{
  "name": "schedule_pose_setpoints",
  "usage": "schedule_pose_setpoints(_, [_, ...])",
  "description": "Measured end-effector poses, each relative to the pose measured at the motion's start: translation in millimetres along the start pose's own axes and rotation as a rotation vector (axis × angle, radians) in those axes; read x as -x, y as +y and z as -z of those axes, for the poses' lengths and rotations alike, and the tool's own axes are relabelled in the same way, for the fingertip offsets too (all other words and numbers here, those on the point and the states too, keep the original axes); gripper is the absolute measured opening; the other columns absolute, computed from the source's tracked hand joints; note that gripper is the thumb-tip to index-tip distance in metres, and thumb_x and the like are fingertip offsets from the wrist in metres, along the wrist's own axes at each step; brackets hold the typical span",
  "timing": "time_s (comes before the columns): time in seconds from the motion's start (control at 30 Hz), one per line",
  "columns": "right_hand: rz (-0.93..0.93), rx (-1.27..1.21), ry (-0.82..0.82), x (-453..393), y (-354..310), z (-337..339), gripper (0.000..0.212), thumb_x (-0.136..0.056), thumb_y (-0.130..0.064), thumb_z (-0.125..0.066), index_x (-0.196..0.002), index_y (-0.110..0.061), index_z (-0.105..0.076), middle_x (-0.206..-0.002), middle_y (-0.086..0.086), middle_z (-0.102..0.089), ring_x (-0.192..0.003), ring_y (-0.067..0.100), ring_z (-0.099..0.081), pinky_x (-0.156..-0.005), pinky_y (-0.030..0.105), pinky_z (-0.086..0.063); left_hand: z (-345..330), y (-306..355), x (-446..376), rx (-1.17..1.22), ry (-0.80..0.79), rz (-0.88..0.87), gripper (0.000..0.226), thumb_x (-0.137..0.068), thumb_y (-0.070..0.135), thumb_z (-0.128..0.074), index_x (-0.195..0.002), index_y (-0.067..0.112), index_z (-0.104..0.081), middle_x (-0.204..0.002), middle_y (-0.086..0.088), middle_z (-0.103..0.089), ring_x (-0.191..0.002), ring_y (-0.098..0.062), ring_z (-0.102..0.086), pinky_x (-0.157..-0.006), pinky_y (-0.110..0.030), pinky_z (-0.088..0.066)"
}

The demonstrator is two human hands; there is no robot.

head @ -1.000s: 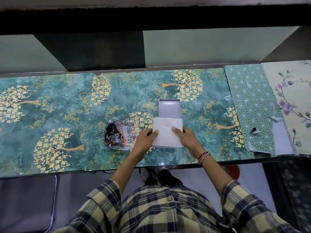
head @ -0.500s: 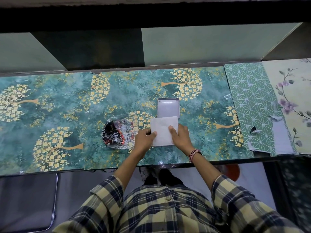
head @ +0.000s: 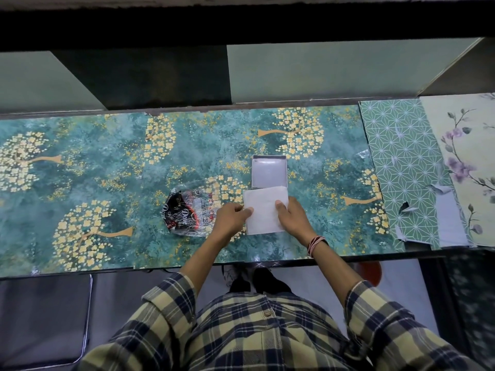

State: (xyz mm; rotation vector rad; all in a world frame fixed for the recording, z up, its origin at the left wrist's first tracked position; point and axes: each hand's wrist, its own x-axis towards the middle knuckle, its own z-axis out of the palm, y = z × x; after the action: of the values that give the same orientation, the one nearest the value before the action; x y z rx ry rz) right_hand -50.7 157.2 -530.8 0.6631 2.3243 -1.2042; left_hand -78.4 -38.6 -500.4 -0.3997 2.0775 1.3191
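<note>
A white folded napkin [head: 263, 210] lies flat on the teal flowered table cover [head: 107, 162], near the front edge. My left hand [head: 230, 218] pinches its left edge, thumb on top and fingers curled. My right hand [head: 292, 218] holds the right side, with the thumb on the paper and the hand covering that edge. Just behind the napkin, touching its far edge, sits a small open white square box [head: 269, 171].
A crumpled clear and black plastic packet [head: 187, 210] lies just left of my left hand. Green patterned [head: 401, 162] and pale floral [head: 466, 156] sheets cover the table's right end. A dark chair seat [head: 40, 319] stands below at left.
Both hands have moved from the napkin's near corners up along its sides. The napkin and box stay in place.
</note>
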Motion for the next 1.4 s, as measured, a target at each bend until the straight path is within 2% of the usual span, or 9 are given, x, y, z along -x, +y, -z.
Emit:
schedule_pose_setpoints(0.07, [0.070, 0.110, 0.055, 15, -16, 15, 0.049, -0.101, -0.042, -0.039, -0.126, -0.003, -0.053, -0.124, 0.018, -0.060, -0.116, 0.038, -0.057, -0.096, 0.047, -0.049, 1, 3, 1, -0.160, 0.110, -0.104, 0.021, -0.090, 0.032, -0.068, -0.076, 0.020, -0.059, -0.083, -0.011, -0.057, -0.076, -0.020, -0.052, -0.070, -0.034, -0.039])
schedule_pose_setpoints(0.17, [0.376, 0.345, 0.208, 30, -26, 28, 0.037, -0.100, -0.009, -0.048, -0.135, 0.003, -0.055, -0.133, 0.023, -0.061, -0.121, 0.040, -0.054, -0.105, 0.051, -0.047, 1, 12, 6, -0.354, 0.251, -0.370, 0.024, -0.095, 0.017, -0.064, -0.114, 0.006, -0.073, -0.110, -0.014, -0.066, -0.094, -0.029, -0.063, -0.085, -0.038, -0.051])
schedule_pose_setpoints(0.27, [0.535, 0.594, 0.156, 29, -24, 27, 0.033, -0.093, -0.005, -0.057, -0.125, -0.001, -0.067, -0.125, 0.017, -0.069, -0.121, 0.041, -0.058, -0.105, 0.053, -0.046, -6, 18, 3, -0.554, 0.077, -0.519, 0.037, -0.096, 0.011, -0.061, -0.131, 0.003, -0.066, -0.128, -0.016, -0.062, -0.119, -0.033, -0.057, -0.101, -0.039, -0.045])
schedule_pose_setpoints(0.37, [0.505, 0.765, 0.036, 23, -20, 20, 0.032, -0.098, -0.016, -0.056, -0.127, -0.010, -0.067, -0.139, 0.010, -0.063, -0.137, 0.039, -0.048, -0.115, 0.058, -0.031, -15, 19, -2, -0.802, -0.083, -0.539, 0.043, -0.098, 0.013, -0.057, -0.140, 0.005, -0.058, -0.148, -0.014, -0.051, -0.138, -0.032, -0.042, -0.111, -0.038, -0.037])
schedule_pose_setpoints(0.53, [0.439, 0.841, -0.041, 15, -23, 20, 0.035, -0.103, -0.024, -0.052, -0.136, -0.018, -0.062, -0.151, 0.003, -0.054, -0.147, 0.032, -0.035, -0.118, 0.063, -0.017, -19, 14, -15, -0.970, -0.101, -0.541, 0.041, -0.096, 0.013, -0.058, -0.137, 0.003, -0.059, -0.151, -0.014, -0.049, -0.136, -0.034, -0.044, -0.109, -0.043, -0.042])
schedule_pose_setpoints(0.7, [0.377, 0.909, -0.111, 7, -17, 13, 0.035, -0.106, -0.030, -0.046, -0.139, -0.024, -0.056, -0.151, -0.007, -0.050, -0.150, 0.033, -0.027, -0.115, 0.066, -0.014, -23, 3, -27, -1.033, -0.134, -0.516, 0.039, -0.096, 0.016, -0.057, -0.133, 0.004, -0.061, -0.145, -0.013, -0.056, -0.131, -0.034, -0.050, -0.103, -0.045, -0.048])
schedule_pose_setpoints(0.87, [0.313, 0.890, -0.173, 5, -4, 8, 0.045, -0.110, -0.031, -0.036, -0.155, -0.026, -0.036, -0.169, -0.007, -0.024, -0.157, 0.034, -0.013, -0.115, 0.075, -0.011, -28, -4, -28, -1.047, -0.052, -0.582, 0.028, -0.091, 0.014, -0.064, -0.117, 0.003, -0.065, -0.129, -0.014, -0.061, -0.117, -0.036, -0.057, -0.092, -0.047, -0.050])
schedule_pose_setpoints(1.13, [0.316, 0.956, -0.204, 10, -10, 18, 0.067, -0.103, -0.036, -0.054, -0.161, -0.019, -0.023, -0.174, 0.000, -0.007, -0.160, 0.033, -0.002, -0.117, 0.069, -0.021, -22, -14, -21, -1.068, -0.037, -0.549, 0.051, -0.089, 0.036, -0.071, -0.130, 0.007, -0.060, -0.160, -0.014, -0.040, -0.149, -0.032, -0.033, -0.115, -0.046, -0.033])
schedule_pose_setpoints(1.4, [0.212, 0.972, -0.141, 10, -8, -5, 0.074, -0.104, -0.026, -0.055, -0.163, -0.012, -0.012, -0.174, 0.003, -0.002, -0.160, 0.036, -0.003, -0.117, 0.069, -0.021, -40, -19, -18, -1.216, 0.012, -0.463, 0.068, -0.094, 0.020, -0.068, -0.151, -0.001, -0.037, -0.168, -0.014, -0.024, -0.157, -0.030, -0.018, -0.119, -0.056, -0.029])
